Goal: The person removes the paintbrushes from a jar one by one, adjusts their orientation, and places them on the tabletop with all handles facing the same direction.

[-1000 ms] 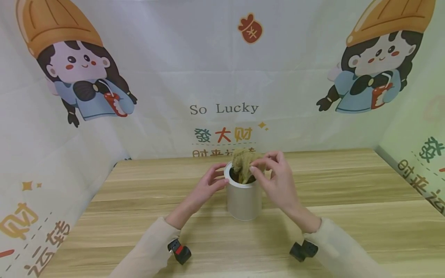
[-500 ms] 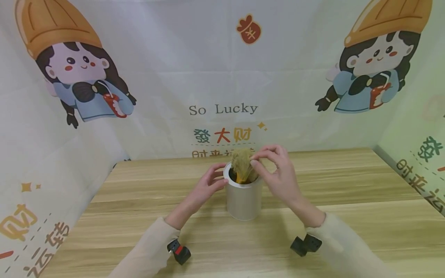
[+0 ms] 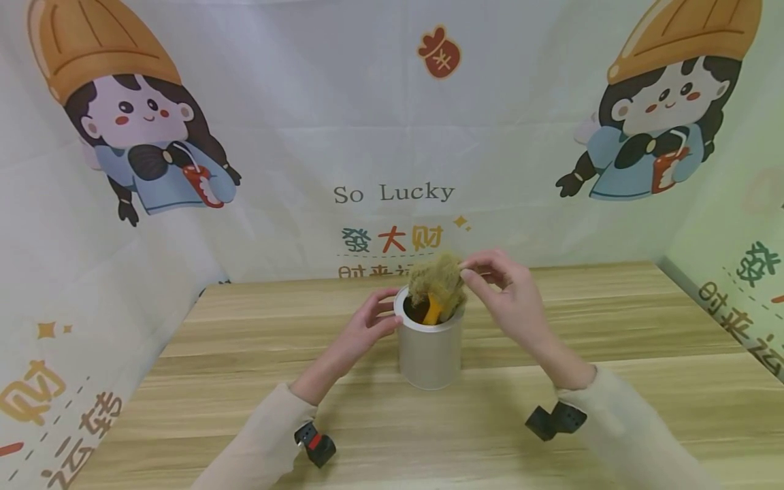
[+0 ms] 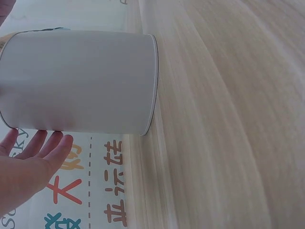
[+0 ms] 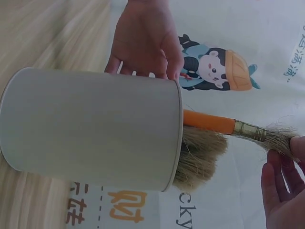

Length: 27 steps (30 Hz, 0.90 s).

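A pale grey cylindrical canister [image 3: 431, 359] with a white rim stands upright on the wooden table. My left hand [image 3: 366, 325] holds its left side, thumb at the rim and fingers round the wall. With fingertips and thumb, my right hand [image 3: 513, 294] pinches the bristle tip of a paintbrush [image 5: 209, 121]. This brush has an orange handle and a brass-coloured ferrule; it sticks out of the canister's mouth, handle end hidden inside. Below it in the right wrist view, a thick bunch of tan bristles [image 5: 202, 155] also pokes past the rim.
The light wood-grain table [image 3: 257, 361] reaches back to a white printed cloth [image 3: 294, 156] hung behind and at both sides. A black wrist-worn device [image 3: 315, 444] sits on the left cuff, another black device [image 3: 556, 420] on the right.
My right hand has moved up and to the right, drawing the bristle tip along, so more of the orange handle shows above the rim. My left hand and the canister have stayed put.
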Each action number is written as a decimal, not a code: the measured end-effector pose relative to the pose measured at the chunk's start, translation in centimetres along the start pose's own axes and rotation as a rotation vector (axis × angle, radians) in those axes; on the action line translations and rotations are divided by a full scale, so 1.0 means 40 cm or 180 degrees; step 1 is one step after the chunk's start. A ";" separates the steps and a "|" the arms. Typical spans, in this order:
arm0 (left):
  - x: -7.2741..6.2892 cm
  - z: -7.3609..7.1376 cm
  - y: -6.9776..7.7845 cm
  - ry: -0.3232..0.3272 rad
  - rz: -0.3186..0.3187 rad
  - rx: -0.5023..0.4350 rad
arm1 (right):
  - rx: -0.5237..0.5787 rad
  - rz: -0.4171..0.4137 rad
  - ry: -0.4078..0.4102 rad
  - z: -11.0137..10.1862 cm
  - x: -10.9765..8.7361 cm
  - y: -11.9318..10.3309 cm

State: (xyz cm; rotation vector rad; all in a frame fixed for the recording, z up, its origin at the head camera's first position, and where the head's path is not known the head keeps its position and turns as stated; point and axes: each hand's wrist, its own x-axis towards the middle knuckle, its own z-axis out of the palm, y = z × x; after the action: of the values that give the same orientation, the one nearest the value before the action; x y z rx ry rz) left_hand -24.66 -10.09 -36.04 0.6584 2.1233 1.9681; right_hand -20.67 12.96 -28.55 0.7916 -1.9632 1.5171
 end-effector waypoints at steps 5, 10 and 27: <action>0.001 0.001 0.000 0.0005 -0.0025 0.0004 | -0.0021 0.0156 0.0070 -0.020 0.004 0.002; 0.000 0.003 0.003 0.0046 -0.0058 0.0008 | 0.0088 0.0253 0.0250 -0.041 0.011 -0.001; -0.001 -0.001 0.005 -0.0031 -0.0024 0.0029 | 0.0747 0.0260 0.0702 -0.117 0.041 -0.027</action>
State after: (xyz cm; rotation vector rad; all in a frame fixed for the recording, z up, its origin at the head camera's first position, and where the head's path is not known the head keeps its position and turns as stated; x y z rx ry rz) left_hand -24.61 -10.13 -35.83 0.6594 2.1272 1.9487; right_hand -20.73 17.07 -25.61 0.6121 -1.6957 1.8239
